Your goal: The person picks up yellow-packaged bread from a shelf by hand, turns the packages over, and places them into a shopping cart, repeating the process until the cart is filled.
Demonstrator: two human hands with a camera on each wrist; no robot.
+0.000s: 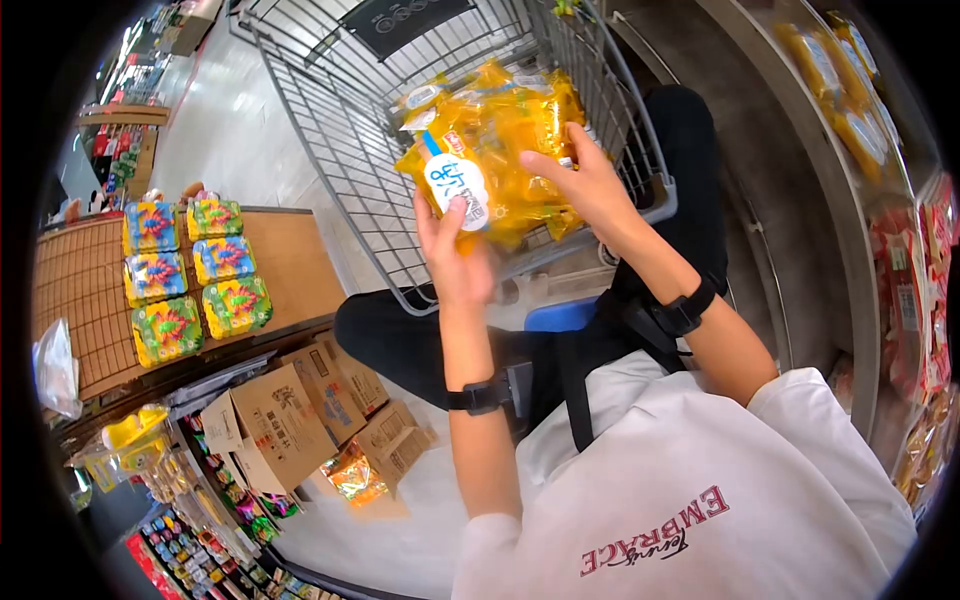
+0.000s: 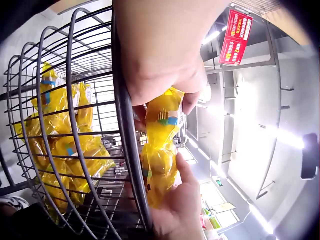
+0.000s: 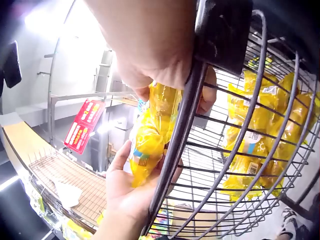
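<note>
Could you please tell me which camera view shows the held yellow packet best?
The head view: it shows the yellow packet from the front, with its white label in plain sight. Both wrist views show it more from the side, between the left hand and the right hand, and partly covered.

Cardboard boxes and red sign.

A grey wire shopping cart opens beyond the person's fingers, its near rim close to them. Farther in than the fingertips, several clear yellow plastic packets lie heaped inside, some with white labels, one showing a barcode. How many is unclear.
</note>
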